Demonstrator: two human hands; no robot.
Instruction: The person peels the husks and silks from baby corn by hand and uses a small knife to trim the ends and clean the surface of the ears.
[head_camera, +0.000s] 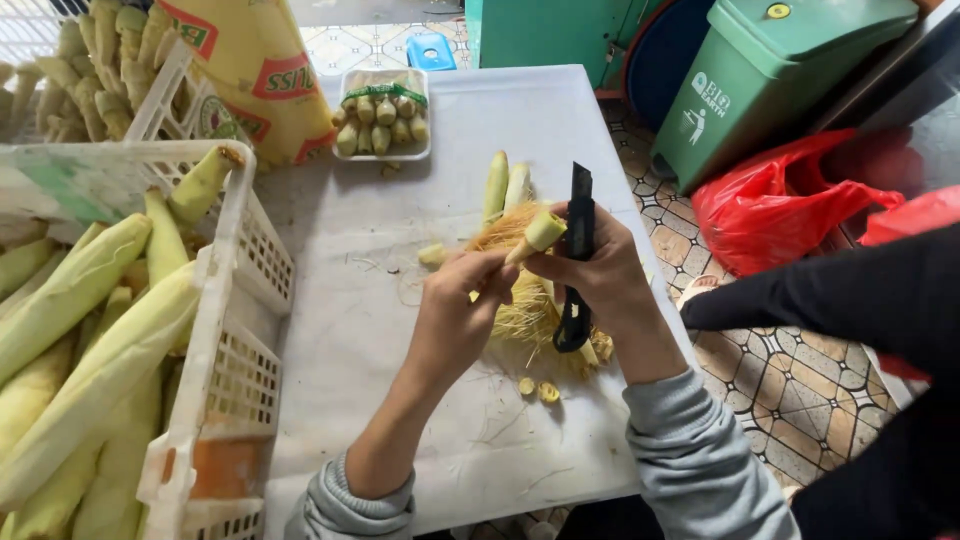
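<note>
My left hand (458, 300) and my right hand (598, 275) meet over a white table (350, 300). Both hold a small pale yellow baby corn (538, 233), its cut end pointing up and right. A black utility knife (578, 255) is also gripped in my right hand, blade end pointing away from me. Below the hands lies a heap of corn silk and husk scraps (525, 310). Two peeled cobs (505, 185) lie just beyond the heap.
A white plastic crate (235, 330) full of husked green corn stands at the left. A tray of peeled baby corn (383, 120) sits at the table's far edge. A green bin (770, 80) and red bags (790, 205) stand on the tiled floor at right.
</note>
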